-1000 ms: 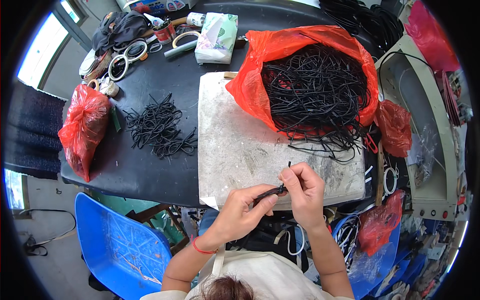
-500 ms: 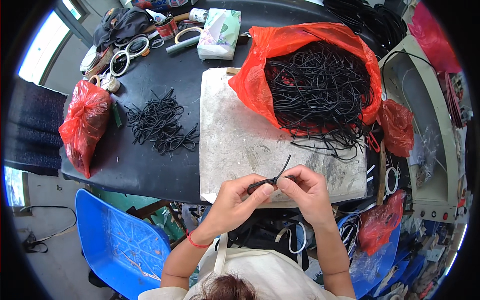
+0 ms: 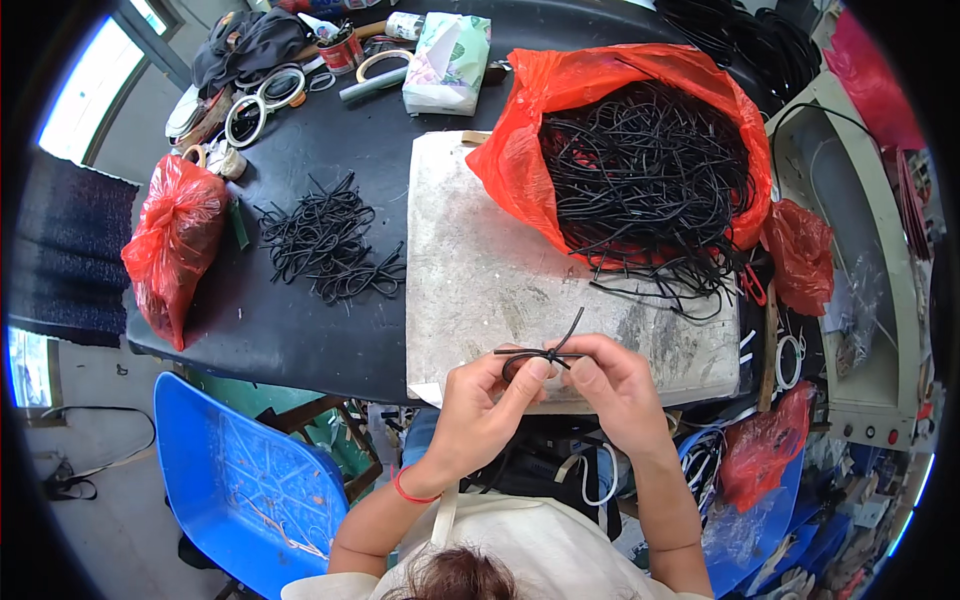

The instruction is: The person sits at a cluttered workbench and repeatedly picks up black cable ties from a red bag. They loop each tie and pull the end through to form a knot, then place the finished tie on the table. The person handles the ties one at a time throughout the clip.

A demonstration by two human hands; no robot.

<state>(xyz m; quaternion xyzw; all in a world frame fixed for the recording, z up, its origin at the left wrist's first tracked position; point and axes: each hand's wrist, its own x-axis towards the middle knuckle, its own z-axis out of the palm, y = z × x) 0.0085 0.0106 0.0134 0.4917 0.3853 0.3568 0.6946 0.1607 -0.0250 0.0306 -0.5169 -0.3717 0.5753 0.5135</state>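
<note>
We see the left hand and right hand pinching one black cord (seemingly mid-knot) over the grey board; a small tied pile lies done on the worktop, the red bag remains heaped.

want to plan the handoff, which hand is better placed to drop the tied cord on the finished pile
Left, probably. The left hand is on the side of the pile of tied cords; the right hand would cross over.
</note>
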